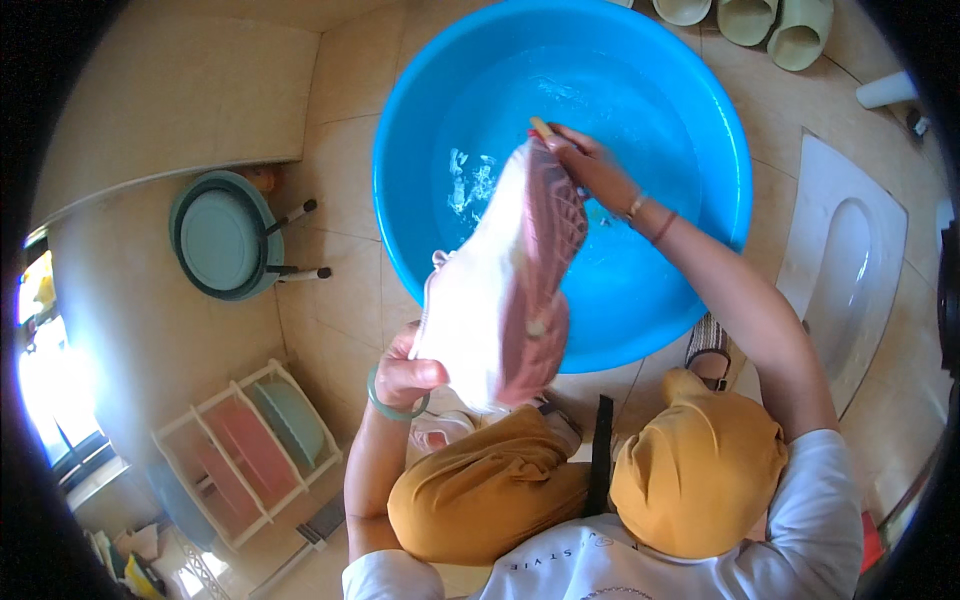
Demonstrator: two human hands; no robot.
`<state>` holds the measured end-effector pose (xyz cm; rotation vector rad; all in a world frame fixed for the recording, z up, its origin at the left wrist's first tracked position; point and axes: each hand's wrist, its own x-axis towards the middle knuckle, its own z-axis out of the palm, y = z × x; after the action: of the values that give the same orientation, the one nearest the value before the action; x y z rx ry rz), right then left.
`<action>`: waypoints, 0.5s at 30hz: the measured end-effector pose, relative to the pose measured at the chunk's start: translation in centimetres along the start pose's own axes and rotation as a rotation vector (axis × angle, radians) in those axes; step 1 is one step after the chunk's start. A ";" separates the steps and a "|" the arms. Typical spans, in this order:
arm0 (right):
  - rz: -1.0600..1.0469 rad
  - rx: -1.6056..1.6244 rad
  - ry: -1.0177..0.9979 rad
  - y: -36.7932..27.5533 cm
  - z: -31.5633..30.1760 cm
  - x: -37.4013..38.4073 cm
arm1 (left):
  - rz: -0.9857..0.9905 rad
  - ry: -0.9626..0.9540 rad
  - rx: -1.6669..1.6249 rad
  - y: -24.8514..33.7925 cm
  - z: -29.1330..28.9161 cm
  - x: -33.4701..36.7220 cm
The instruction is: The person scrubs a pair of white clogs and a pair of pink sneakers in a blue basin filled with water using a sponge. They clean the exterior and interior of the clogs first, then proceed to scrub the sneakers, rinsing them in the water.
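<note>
A white and pink sneaker (490, 285) is tilted over the near part of a large blue basin (735, 190), its pink patterned sole facing right. My left hand (405, 372) is closed on the near left end of the sneaker, thumb on the white upper. At the far end of the sneaker, my right hand (592, 168) is closed around a tan, wooden-looking handle (541, 127). The rest of that tool is hidden behind the hand and shoe. Shallow water (640, 120) with patches of foam lies in the basin.
Beyond the basin's right rim stand pale green slippers (800, 35). A white squat toilet (850, 250) is set in the floor at right. Left are stacked green basins (220, 235) and a white rack (245, 450). A pink-white shoe (440, 430) lies near my left knee.
</note>
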<state>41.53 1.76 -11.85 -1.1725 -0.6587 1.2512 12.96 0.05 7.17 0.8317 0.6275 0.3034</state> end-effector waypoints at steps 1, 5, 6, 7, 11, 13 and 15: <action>0.004 -0.032 0.050 -2.4 0.2 -1.8 | 0.028 0.065 -0.094 -0.2 -0.1 -0.2; -0.394 -0.387 0.152 -6.1 1.1 -7.9 | 0.088 0.138 -0.163 -0.1 -0.2 0.6; -0.417 -0.432 0.087 -7.9 2.3 -9.7 | 0.052 0.173 -0.133 -0.2 -0.6 0.6; -0.440 -0.474 0.022 -8.9 3.2 -10.4 | 0.015 0.208 -0.101 -0.4 -1.2 0.5; -0.540 -0.463 -0.005 -9.4 4.4 -8.9 | 0.035 0.181 -0.131 -0.1 -0.5 0.5; -0.409 -0.419 -0.053 -8.0 4.0 -5.9 | 0.067 0.188 -0.091 0.0 -0.9 0.4; -0.208 -0.275 -0.119 -4.8 3.7 -2.6 | 0.100 0.236 -0.158 -0.3 -1.6 -0.3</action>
<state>39.31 0.99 -5.66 -1.2228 -1.0398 1.0823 11.72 0.72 6.24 0.6814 0.7722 0.5402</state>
